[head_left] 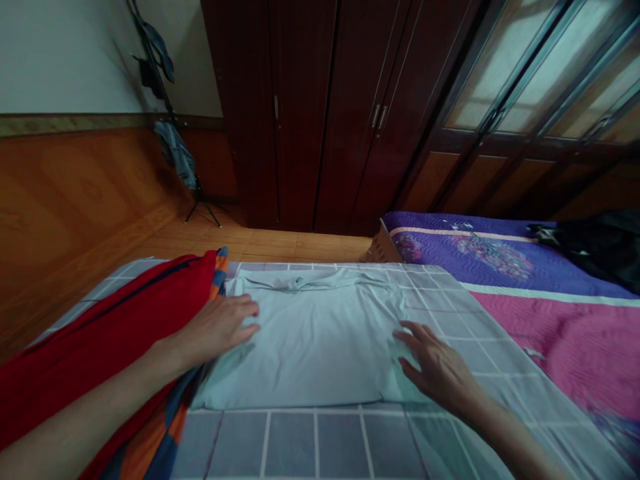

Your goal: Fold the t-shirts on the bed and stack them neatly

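A pale, light-coloured shirt [315,340] lies spread flat on a grey checked bed cover [340,440], its collar edge toward the far side. My left hand [223,325] hovers at the shirt's left edge with fingers apart, holding nothing. At the right edge my right hand [434,363] is open too, fingers spread over or just touching the cloth; I cannot tell whether they make contact. Beside my left forearm lies a red garment [145,313] with a dark stripe, over an orange and blue patterned cloth [150,443].
A purple and pink quilt [540,320] covers a second surface on the right, with a dark garment [600,247] on it. Behind stands a dark red wardrobe [320,133]. A coat stand [170,100] with hats and cloth is at the back left.
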`<state>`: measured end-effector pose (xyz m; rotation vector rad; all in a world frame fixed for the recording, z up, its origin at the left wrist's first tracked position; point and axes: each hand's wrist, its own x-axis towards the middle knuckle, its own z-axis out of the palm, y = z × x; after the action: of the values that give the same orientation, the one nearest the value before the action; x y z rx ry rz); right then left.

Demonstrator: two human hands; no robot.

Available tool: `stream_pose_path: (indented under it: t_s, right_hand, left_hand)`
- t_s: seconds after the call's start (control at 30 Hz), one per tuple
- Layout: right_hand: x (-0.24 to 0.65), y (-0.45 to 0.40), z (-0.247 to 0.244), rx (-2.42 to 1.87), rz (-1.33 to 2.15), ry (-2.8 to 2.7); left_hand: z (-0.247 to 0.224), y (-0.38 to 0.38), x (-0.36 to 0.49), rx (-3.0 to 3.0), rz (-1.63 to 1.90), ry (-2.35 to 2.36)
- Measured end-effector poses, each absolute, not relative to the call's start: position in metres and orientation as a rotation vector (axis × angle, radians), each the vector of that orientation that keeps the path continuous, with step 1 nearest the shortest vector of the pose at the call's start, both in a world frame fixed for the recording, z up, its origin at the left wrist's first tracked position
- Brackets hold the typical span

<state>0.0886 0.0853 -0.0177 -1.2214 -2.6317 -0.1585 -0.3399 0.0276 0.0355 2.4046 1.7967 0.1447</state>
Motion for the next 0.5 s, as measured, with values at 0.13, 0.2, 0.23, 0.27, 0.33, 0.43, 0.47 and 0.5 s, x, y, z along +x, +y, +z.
stream_pose_path:
  t_s: [0.13, 0.2, 0.23, 0.27, 0.33, 0.43, 0.47, 0.5]
  right_hand:
    - [0.128, 0.027, -0.036, -1.096, -0.248, -2.708]
    - [0.131, 0.019, -0.040, -1.126, -0.355, -2.676]
    - [0.130, 0.020, -0.041, -1.137, -0.392, -2.668]
    - [0.127, 0.023, -0.040, -1.141, -0.413, -2.674]
    - [0.119, 0.032, -0.036, -1.132, -0.423, -2.697]
    - [0.110, 0.045, -0.021, -1.109, -0.435, -2.655]
    - [0.110, 0.046, -0.014, -1.095, -0.433, -2.625]
    - [0.111, 0.045, -0.007, -1.083, -0.425, -2.596]
  left_hand:
    - [0.000, -0.054, -0.335, 2.535, -0.085, 1.692]
    - [-0.018, -0.077, -0.335, 2.537, -0.165, 1.731]
    - [-0.024, -0.082, -0.335, 2.535, -0.199, 1.774]
    - [-0.027, -0.083, -0.333, 2.534, -0.231, 1.826]
    - [-0.026, -0.078, -0.328, 2.534, -0.272, 1.916]
    - [-0.011, -0.068, -0.323, 2.483, -0.205, 1.903]
    - [-0.004, -0.067, -0.323, 2.445, -0.154, 1.875]
    - [0.001, -0.068, -0.324, 2.404, -0.095, 1.851]
